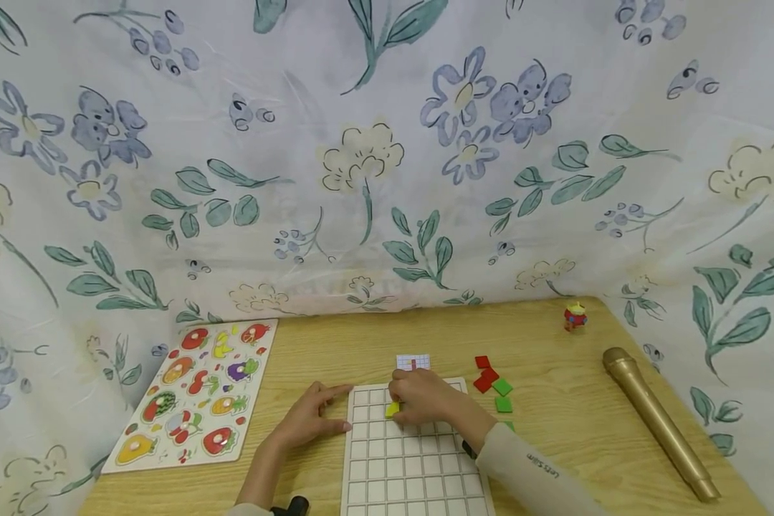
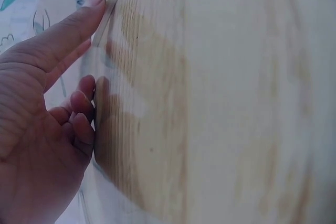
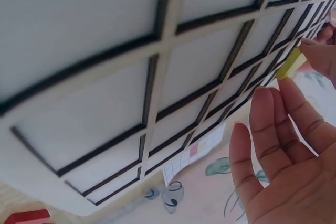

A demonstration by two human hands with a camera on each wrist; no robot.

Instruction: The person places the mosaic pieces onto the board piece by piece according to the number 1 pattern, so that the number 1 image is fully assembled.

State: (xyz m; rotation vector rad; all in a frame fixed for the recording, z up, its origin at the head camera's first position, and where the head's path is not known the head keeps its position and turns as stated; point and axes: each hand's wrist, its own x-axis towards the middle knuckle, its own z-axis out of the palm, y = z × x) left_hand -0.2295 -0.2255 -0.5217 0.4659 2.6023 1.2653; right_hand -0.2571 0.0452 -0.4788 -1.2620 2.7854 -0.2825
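Observation:
A white board with a raised grid (image 1: 375,471) lies on the wooden table in the head view. My right hand (image 1: 426,398) is over its upper part, pinching a yellow square tile (image 1: 392,410) between thumb and forefinger. In the right wrist view the yellow tile (image 3: 290,63) stands on edge close to the grid, the other fingers spread loosely beside it. At the board's left edge, my left hand (image 1: 311,416) touches the rim with thumb and forefinger stretched out. The left wrist view has the thumb at the board's corner and the remaining fingers (image 2: 82,124) loosely bent near the tabletop.
Behind the board lies a small printed grid card (image 1: 405,360), partly covered by my right hand. Red tiles (image 1: 483,380) and green tiles (image 1: 503,405) lie to the right. A fruit puzzle (image 1: 196,394) is at left; a gold microphone (image 1: 661,423) and toy figure (image 1: 575,316) are at right.

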